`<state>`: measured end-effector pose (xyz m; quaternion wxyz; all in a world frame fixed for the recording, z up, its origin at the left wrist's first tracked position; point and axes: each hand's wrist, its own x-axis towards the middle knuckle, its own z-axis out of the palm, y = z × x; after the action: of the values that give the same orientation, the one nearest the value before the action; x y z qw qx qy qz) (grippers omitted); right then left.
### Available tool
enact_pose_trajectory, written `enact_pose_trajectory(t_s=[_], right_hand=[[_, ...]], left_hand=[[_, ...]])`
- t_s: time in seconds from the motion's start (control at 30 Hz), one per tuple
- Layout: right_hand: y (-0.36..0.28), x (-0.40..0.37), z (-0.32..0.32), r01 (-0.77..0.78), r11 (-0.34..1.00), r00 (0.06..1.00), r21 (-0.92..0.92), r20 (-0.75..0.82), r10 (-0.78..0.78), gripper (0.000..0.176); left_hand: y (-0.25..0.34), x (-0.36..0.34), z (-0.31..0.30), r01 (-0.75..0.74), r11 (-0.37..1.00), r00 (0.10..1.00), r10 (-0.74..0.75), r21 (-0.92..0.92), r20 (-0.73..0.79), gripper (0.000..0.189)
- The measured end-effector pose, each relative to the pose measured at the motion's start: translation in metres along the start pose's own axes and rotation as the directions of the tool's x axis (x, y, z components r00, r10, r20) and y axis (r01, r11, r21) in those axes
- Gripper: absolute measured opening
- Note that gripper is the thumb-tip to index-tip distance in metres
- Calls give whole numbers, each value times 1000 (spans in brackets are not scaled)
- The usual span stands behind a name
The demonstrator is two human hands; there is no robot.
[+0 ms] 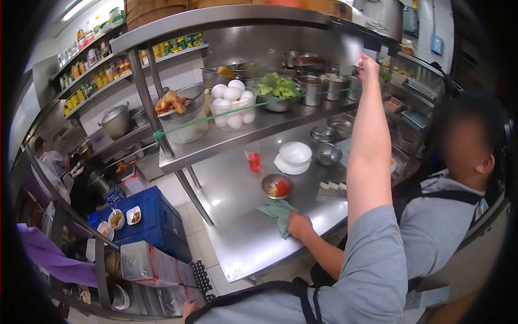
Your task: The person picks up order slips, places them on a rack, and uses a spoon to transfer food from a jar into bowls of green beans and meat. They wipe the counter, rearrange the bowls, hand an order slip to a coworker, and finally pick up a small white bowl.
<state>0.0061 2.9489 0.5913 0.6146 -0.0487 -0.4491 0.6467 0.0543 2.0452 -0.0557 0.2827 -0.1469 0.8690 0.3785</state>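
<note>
My right arm is stretched up to the upper shelf's edge. The fingers of my right hand are closed around something pale and blurred that I cannot make out. Low in the view, my left hand hangs beside a clear-lidded container; its fingers are too hidden to read. A co-worker's hand presses a green cloth on the steel table, just below a metal bowl with red and pale food. White bowls and a cup of red liquid stand behind.
The co-worker stands close on my right. On the middle shelf are eggs, a bowl of greens and steel pots. A blue crate holding small dishes on top stands left of the table.
</note>
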Motion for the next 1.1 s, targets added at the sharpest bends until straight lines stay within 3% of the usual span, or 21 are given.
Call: enact_pose_trajectory(t_s=[0.03, 0.07, 0.13, 0.17, 0.23, 0.27, 0.33, 0.37, 0.43, 0.47, 0.57, 0.77, 0.8, 0.83, 0.87, 0.93, 0.97, 1.0, 1.03, 1.1], right_hand=[[9, 14, 4, -14, 999, 1000, -39, 1, 14, 42], [17, 29, 9, -28, 996, 1000, -80, 3, 28, 41], [33, 56, 18, -54, 985, 998, -163, 4, 56, 41], [34, 60, 27, 71, 991, 994, -111, 95, -60, 40], [28, 55, 42, 124, 991, 989, 60, 75, -128, 38], [27, 51, 47, 115, 991, 990, 61, 73, -119, 38], [30, 43, 51, 119, 991, 989, 63, -93, -113, 35], [39, 37, 50, 113, 992, 990, 57, -96, -107, 35], [54, 20, 47, 216, 976, 926, 27, -321, -196, 33], [58, 4, 45, 200, 978, 910, -52, -360, -205, 33], [61, -41, 43, 119, 993, 912, -25, -392, -119, 29], [15, -166, 63, 141, 988, 976, 63, -177, -128, 33], [5, -200, 64, 149, 988, 984, 44, -102, -144, 31], [-19, -251, 70, 81, 982, 997, 172, -15, -80, 30], [-38, -299, 69, 11, 974, 993, 227, 114, -38, 28], [-85, -404, 58, -60, 990, 919, 126, 393, 6, 23], [-92, -448, 47, 46, 995, 880, 84, 468, -80, 19], [-92, -483, 25, 142, 981, 802, -131, 596, -36, 16], [-105, -521, 6, 206, 973, 747, -106, 659, -87, 15], [-153, -576, -42, 271, 905, 638, -329, 765, 87, 14]], left_hand=[[2, 0, 11, -28, 990, 999, 30, -140, 12, 36], [-4, 0, 20, -16, 988, 1000, 16, -151, 4, 36], [-16, -2, 28, -99, 995, 995, 99, 5, -15, 35], [-22, -8, 31, -91, 995, 996, 92, 39, -20, 35], [-32, -21, 34, -35, 997, 999, 37, 71, -30, 35], [-38, -28, 34, -11, 997, 999, 14, 79, -32, 35], [-45, -37, 39, 29, 996, 999, -27, 84, -30, 35], [-48, -41, 40, 39, 995, 999, -37, 90, -29, 35], [-54, -48, 41, 47, 994, 999, -44, 101, -27, 35], [-56, -50, 41, 44, 994, 999, -42, 103, -23, 35], [-63, -54, 42, 16, 994, 1000, -15, 109, -7, 35], [-84, -57, 38, -151, 981, 987, 144, 123, 71, 35], [-89, -57, 37, -188, 972, 980, 176, 143, 97, 35], [-99, -56, 36, -225, 960, 970, 206, 166, 128, 35], [-105, -51, 40, -238, 923, 967, 195, 302, 166, 35], [-121, -58, 47, -255, 913, 955, 186, 319, 232, 34], [-132, -62, 50, -250, 915, 951, 170, 315, 259, 33], [-146, -66, 54, -314, 880, 936, 223, 357, 273, 33], [-157, -79, 56, -339, 865, 924, 231, 371, 304, 33], [-179, -80, 62, -622, 659, 778, 459, 423, 429, 30]])
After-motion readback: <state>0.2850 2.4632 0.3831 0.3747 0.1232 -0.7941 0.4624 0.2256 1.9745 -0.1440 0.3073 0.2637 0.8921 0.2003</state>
